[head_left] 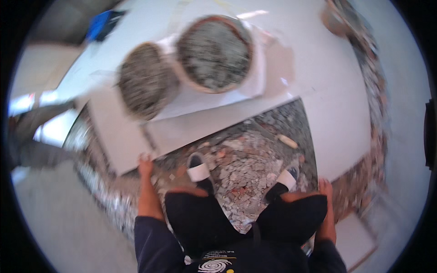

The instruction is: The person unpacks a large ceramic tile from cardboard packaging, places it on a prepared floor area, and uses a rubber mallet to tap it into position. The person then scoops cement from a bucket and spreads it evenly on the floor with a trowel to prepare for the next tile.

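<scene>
My left hand (145,165) reaches forward past my left knee, fingers stretched and a little apart, at the near corner of a pale floor tile (111,129). Outside my right knee, my right hand (325,187) has its fingers extended beside the near edge of another large pale tile (339,123). Blur hides whether either hand presses on its tile. Between my feet lies broken rubble (243,177), with grey mortar (291,116) along its far edge. A tool with a pale wooden handle (287,141) rests on the mortar; its blade is hard to make out.
Two round tubs, one large (185,75) and one smaller (170,86), hold grey mix on the tiles ahead. A blue-and-black object (102,25) lies far left. Another person's legs (41,132) show at left. At far right stands a brownish container (334,22) beside a rubble strip (373,91).
</scene>
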Action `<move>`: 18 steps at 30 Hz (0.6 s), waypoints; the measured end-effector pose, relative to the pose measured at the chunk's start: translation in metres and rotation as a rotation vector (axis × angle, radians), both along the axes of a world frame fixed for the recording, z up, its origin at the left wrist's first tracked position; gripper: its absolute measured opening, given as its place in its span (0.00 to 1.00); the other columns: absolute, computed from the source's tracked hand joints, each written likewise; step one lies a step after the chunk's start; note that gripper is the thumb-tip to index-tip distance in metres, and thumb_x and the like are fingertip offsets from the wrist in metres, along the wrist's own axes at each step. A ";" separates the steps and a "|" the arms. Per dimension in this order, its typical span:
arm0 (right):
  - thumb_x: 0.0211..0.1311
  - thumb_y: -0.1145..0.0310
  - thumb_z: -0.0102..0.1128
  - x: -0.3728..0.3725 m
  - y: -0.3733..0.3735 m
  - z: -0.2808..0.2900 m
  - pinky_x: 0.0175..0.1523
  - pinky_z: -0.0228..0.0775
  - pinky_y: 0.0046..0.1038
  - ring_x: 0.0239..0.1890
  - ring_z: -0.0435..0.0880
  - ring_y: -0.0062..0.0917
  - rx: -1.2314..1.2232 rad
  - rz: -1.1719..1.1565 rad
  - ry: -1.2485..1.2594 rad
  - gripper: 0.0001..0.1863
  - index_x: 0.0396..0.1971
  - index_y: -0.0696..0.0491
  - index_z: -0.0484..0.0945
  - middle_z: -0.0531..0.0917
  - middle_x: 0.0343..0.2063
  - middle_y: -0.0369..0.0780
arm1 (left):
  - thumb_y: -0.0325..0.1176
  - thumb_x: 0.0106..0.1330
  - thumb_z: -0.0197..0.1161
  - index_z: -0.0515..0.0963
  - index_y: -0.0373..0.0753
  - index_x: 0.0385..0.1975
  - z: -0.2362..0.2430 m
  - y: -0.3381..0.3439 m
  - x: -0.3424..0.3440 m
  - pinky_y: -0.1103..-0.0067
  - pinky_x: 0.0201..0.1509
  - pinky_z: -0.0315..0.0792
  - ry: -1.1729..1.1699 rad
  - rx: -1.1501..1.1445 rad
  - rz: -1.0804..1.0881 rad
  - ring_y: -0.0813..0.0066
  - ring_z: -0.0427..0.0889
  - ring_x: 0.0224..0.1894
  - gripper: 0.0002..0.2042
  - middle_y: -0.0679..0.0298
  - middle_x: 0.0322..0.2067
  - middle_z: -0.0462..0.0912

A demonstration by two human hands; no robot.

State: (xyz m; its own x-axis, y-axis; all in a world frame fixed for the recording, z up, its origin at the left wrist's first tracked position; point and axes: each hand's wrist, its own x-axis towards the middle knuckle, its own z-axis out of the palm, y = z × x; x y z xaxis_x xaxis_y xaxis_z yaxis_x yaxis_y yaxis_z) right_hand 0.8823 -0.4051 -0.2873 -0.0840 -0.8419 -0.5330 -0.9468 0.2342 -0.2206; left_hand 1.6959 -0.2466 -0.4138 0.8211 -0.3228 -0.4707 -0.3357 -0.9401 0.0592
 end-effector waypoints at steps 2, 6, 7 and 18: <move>0.64 0.51 0.51 0.012 0.025 -0.051 0.49 0.69 0.41 0.46 0.78 0.50 0.036 -0.270 -0.025 0.22 0.41 0.56 0.80 0.81 0.38 0.53 | 0.60 0.61 0.58 0.61 0.34 0.64 -0.058 -0.022 0.040 0.62 0.68 0.57 -0.121 -0.099 0.042 0.44 0.61 0.65 0.40 0.43 0.61 0.66; 0.64 0.50 0.52 0.045 0.059 -0.114 0.49 0.70 0.39 0.44 0.80 0.45 -0.073 -0.220 -0.080 0.23 0.42 0.55 0.82 0.83 0.39 0.50 | 0.60 0.63 0.56 0.65 0.29 0.59 -0.091 -0.058 0.065 0.62 0.59 0.66 -0.260 -0.063 -0.169 0.46 0.73 0.55 0.38 0.40 0.51 0.74; 0.64 0.50 0.52 0.053 0.064 -0.116 0.49 0.71 0.39 0.44 0.81 0.45 -0.052 -0.228 -0.101 0.23 0.42 0.55 0.82 0.83 0.39 0.50 | 0.58 0.64 0.56 0.67 0.28 0.56 -0.093 -0.071 0.065 0.61 0.58 0.66 -0.205 -0.059 -0.162 0.45 0.73 0.54 0.36 0.40 0.50 0.74; 0.66 0.50 0.52 0.091 0.016 -0.084 0.48 0.72 0.36 0.42 0.82 0.40 0.120 -0.296 -0.356 0.23 0.43 0.56 0.81 0.84 0.39 0.47 | 0.52 0.66 0.59 0.70 0.27 0.51 -0.004 0.014 -0.018 0.61 0.50 0.70 -0.460 -0.656 0.050 0.45 0.77 0.44 0.30 0.38 0.45 0.77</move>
